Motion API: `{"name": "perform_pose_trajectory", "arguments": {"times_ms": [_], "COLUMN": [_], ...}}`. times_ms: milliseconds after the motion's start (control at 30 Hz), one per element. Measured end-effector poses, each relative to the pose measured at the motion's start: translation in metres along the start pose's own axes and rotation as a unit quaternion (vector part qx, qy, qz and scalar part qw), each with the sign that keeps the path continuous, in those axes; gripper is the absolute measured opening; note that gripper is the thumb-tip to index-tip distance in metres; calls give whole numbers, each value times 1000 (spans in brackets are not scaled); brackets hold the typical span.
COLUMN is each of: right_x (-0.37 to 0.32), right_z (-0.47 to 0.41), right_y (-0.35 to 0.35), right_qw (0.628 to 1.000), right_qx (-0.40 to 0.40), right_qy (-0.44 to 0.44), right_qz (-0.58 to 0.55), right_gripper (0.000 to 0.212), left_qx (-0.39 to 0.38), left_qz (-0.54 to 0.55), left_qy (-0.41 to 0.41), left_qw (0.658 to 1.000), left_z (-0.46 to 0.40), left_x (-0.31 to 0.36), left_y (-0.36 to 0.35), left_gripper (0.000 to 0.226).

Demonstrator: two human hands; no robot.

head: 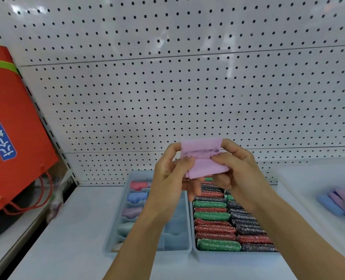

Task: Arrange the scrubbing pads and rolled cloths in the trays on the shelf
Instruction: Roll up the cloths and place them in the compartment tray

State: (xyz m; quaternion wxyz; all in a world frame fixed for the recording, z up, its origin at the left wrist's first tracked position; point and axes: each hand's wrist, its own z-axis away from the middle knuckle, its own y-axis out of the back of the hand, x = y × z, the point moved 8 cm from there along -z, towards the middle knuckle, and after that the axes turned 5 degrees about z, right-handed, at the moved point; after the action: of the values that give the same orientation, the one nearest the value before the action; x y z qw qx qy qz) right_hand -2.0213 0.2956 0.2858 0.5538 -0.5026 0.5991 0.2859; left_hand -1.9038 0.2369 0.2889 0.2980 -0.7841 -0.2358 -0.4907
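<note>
The cloth [203,156] is pale lilac. Glittery scrubbing pads [226,219] run green, red and black in one pale blue-grey tray [193,253]. Red, blue, lilac, perhaps mint rolled cloths [136,199] beside. White dotted pegboard [167,77]; red bag [11,122].

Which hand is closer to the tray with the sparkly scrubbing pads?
Right. The right hand is above the scrubbing pad tray's far end; the left hand is over the divided cloth tray beside it.
</note>
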Motion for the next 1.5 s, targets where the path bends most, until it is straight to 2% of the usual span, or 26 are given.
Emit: {"name": "perform_pose_trajectory", "arguments": {"times_ms": [133, 267, 433, 567, 767, 833, 933, 1033, 1133, 1200, 1367, 1500], "right_x": [8, 16, 16, 23, 59, 79, 122, 168, 204, 218, 229, 230], "right_z": [-2, -9, -20, -44, -92, -103, -110, -111, -107, -104, -104, -104], "right_y": [-3, -4, -11, -22, -46, -50, -47, -42, -39, -38, -44, -48], "right_qw": [998, 1000, 989, 981, 959, 955, 945, 912, 854, 826, 762, 728], "right_qx": [-8, -8, 3, -18, -40, -35, -39, -56, -75, -71, -59, -65], "right_qy": [-35, -27, 21, 11, 19, 16, -32, -99, -146, -160, -123, -83], "right_qz": [-52, -3, 144, 190, 281, 295, 323, 394, 494, 536, 633, 678], "right_gripper": [30, 37, 40, 30, 18, 14, 26, 33, 24, 17, 13, 14], "left_qx": [-45, -66, -27, -58, -69, -70, -108, -123, -123, -101, -74, -115], "left_qz": [32, 15, -75, -184, -262, -301, -357, -419, -492, -519, -562, -586], "left_qy": [2, 45, 102, 161, 175, 174, 180, 193, 208, 216, 190, 171], "left_qw": [998, 997, 992, 968, 947, 935, 910, 879, 836, 821, 802, 784], "left_z": [0, -4, -16, -37, -72, -79, -80, -74, -61, -53, -47, -48], "left_x": [-1, -7, -15, -13, -18, -32, -66, -109, -147, -162, -171, -171], "left_y": [2, 12, 42, 75, 120, 138, 160, 182, 199, 210, 215, 209], "left_gripper": [20, 30, 22, 22, 17, 22, 24, 25, 28, 26, 25, 22]}}
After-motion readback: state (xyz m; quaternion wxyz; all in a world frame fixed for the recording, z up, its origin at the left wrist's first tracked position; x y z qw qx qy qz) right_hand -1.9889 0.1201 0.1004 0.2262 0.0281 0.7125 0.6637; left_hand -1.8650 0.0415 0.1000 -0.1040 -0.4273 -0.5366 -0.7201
